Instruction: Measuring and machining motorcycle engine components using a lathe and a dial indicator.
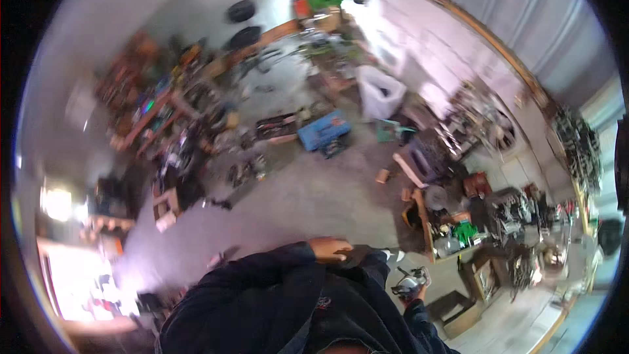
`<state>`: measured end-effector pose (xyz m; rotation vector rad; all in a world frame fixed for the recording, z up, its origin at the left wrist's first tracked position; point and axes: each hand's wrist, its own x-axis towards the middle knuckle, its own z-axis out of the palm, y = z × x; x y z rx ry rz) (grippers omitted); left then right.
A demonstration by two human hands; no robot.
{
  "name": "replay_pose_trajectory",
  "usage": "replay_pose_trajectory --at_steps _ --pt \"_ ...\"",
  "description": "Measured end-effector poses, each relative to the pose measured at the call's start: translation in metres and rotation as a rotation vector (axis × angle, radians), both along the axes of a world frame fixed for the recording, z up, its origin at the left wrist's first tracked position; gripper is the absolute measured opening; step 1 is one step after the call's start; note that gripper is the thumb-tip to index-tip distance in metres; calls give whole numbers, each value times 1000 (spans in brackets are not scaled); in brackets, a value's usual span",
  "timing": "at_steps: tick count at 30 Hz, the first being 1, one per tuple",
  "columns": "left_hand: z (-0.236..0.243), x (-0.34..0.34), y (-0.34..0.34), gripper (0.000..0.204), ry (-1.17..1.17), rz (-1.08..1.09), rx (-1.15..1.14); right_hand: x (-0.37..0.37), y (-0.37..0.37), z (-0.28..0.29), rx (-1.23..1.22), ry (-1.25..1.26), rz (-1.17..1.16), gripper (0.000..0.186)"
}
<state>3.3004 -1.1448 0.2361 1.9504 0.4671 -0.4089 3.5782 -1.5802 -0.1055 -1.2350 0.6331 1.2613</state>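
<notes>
My left hand (331, 249) is held across the front of my body, fingers pointing right and loosely stretched. Nothing shows in it, though blur softens the fingertips. Low on the right, my right hand (418, 290) is closed around a silver and dark metal machine part (409, 282); its exact kind is not clear. The part is held up off the floor, beside my dark trousers. Most of the right fingers are hidden behind it.
An open wooden box (453, 314) lies near my right hand. Beyond it, a shallow tray with a green part (465, 233) and many metal parts line the right wall. A blue case (324, 130) and a white sack (380, 94) stand farther off. Cluttered shelving (147, 115) runs along the left.
</notes>
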Motion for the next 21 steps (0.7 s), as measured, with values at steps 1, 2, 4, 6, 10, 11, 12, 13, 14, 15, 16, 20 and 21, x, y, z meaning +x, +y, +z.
replay_pose_trajectory --at_steps 1,2,4,6,10,11,12,13,14,15,16,20,21 --pt "-21 -42 10 44 -51 -68 -17 26 -43 -46 23 -164 40 77" --pt "-22 -92 11 44 14 33 37 -12 35 -11 87 -100 136 77" --pt "-17 -168 8 43 19 192 45 -88 172 134 81 -73 278 68" --pt "-6 -224 9 42 -8 392 121 -128 256 186 -23 -244 380 62" --pt "33 -291 31 44 -81 648 266 -156 404 128 -41 -1095 1287 67" --pt "36 -310 38 46 -129 655 300 -200 450 165 15 -1178 1375 64" --pt "40 -324 44 46 -128 711 304 -248 488 211 70 -1261 1455 62" --pt "45 -338 55 53 -262 717 460 -279 523 221 207 -1185 1567 56" --pt "51 -354 65 60 -384 721 622 -312 556 229 345 -1092 1680 50" --pt "62 -369 74 60 -384 755 629 -345 585 237 359 -1101 1711 50" --pt "74 -385 83 69 -388 807 720 -384 612 246 665 -1257 1961 48" --pt "68 -488 110 94 -215 1011 627 -567 683 307 952 -824 2307 50" --pt "77 -518 112 92 -110 1078 511 -607 700 313 1055 -806 2412 54"
